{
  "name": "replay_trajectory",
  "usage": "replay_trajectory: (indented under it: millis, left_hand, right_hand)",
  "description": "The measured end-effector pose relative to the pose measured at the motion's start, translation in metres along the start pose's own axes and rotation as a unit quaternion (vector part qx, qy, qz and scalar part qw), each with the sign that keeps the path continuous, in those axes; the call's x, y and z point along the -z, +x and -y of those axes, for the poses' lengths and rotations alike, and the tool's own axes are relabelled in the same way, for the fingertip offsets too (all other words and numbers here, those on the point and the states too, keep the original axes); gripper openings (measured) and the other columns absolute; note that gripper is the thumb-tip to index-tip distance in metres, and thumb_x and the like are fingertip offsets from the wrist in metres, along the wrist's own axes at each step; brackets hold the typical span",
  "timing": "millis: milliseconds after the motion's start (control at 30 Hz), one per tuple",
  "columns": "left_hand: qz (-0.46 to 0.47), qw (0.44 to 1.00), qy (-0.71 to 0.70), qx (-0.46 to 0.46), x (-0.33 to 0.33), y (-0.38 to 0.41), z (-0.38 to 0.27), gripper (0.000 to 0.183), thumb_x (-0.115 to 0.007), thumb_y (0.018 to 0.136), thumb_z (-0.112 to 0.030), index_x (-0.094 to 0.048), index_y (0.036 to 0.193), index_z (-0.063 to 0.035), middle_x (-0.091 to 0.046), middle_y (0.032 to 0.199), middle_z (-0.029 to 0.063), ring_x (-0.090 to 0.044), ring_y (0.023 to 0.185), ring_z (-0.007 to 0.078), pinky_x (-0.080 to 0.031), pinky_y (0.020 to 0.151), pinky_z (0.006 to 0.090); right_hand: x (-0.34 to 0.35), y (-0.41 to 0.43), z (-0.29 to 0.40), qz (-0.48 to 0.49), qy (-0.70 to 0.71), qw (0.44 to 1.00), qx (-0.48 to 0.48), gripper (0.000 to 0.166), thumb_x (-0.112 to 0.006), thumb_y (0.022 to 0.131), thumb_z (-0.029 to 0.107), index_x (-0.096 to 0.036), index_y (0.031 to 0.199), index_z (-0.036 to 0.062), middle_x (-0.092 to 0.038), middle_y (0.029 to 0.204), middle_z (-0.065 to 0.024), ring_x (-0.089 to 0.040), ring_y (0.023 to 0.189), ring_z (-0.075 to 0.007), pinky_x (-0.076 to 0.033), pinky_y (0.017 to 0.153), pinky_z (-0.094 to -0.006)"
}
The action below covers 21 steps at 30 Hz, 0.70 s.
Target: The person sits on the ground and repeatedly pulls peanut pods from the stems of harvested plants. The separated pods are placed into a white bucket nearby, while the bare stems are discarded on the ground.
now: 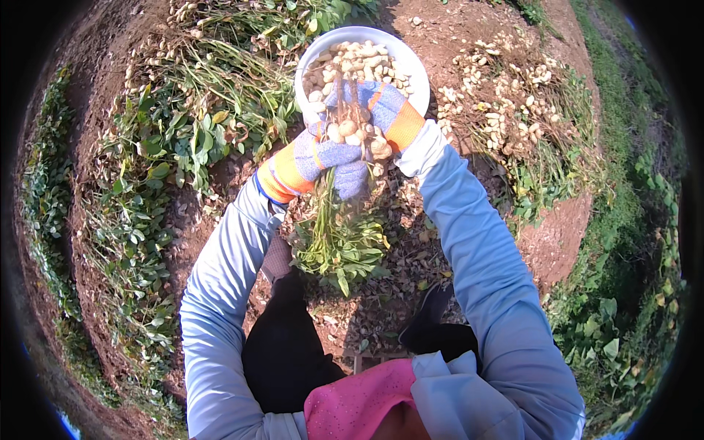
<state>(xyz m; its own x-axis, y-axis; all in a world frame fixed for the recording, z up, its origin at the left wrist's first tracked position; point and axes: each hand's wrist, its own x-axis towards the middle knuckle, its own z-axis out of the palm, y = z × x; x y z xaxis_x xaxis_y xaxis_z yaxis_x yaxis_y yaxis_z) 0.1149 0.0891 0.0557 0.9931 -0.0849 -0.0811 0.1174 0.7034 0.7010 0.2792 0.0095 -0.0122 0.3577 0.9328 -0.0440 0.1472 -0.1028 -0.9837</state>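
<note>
My left hand (324, 162), in a blue and orange knit glove, is closed around the stems of a peanut plant (342, 239). Its leafy end hangs down between my legs, and its roots with a cluster of peanut pods (355, 129) point up. My right hand (379, 107), gloved alike, lies against the far side of the pods and roots; its fingertips are hidden behind them, so its grip cannot be made out. Just beyond and partly under both hands stands a round white tub (419, 77) holding many loose peanuts (366, 60).
Pulled peanut plants with pods lie in a heap on the right (506, 110) and in a long row on the left (203, 115). Dry leaves litter the reddish soil (555, 236) near my feet. Green growth (610, 165) borders the far right.
</note>
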Motion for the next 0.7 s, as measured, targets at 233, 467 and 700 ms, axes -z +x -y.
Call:
replay_trajectory:
  millis: [233, 467, 700]
  left_hand:
    - [-0.102, 0.989, 0.088, -0.052, 0.013, 0.015, 0.007, 0.015, -0.051, 0.085, -0.016, -0.045, 0.096, -0.0072, -0.043, 0.061, 0.0015, -0.041, 0.047, 0.0120, -0.036, 0.043, 0.0248]
    - [-0.247, 0.952, 0.145, -0.110, 0.025, 0.035, 0.036, 0.012, -0.052, 0.086, -0.019, -0.048, 0.080, -0.0099, -0.041, 0.056, -0.0016, -0.037, 0.042, 0.0085, -0.030, 0.038, 0.0226]
    - [-0.308, 0.949, 0.052, -0.039, 0.008, 0.033, 0.026, 0.020, -0.051, 0.086, -0.022, -0.046, 0.070, -0.0098, -0.039, 0.050, -0.0016, -0.038, 0.040, 0.0097, -0.031, 0.036, 0.0232]
  right_hand:
    - [0.003, 0.003, 0.023, -0.071, -0.177, 0.981, -0.037, 0.020, -0.047, 0.081, 0.011, -0.058, 0.096, 0.0033, -0.060, 0.090, -0.0113, -0.057, 0.083, -0.0286, -0.046, 0.071, -0.0335]
    - [-0.004, 0.015, 0.034, -0.176, -0.254, 0.949, -0.066, 0.021, -0.052, 0.081, 0.020, -0.061, 0.092, 0.0043, -0.062, 0.077, -0.0118, -0.060, 0.069, -0.0236, -0.045, 0.064, -0.0323]
    - [0.035, 0.024, 0.032, -0.215, -0.269, 0.938, -0.034, 0.035, -0.049, 0.085, 0.034, -0.056, 0.108, 0.0084, -0.062, 0.086, -0.0117, -0.059, 0.080, -0.0206, -0.045, 0.073, -0.0286]
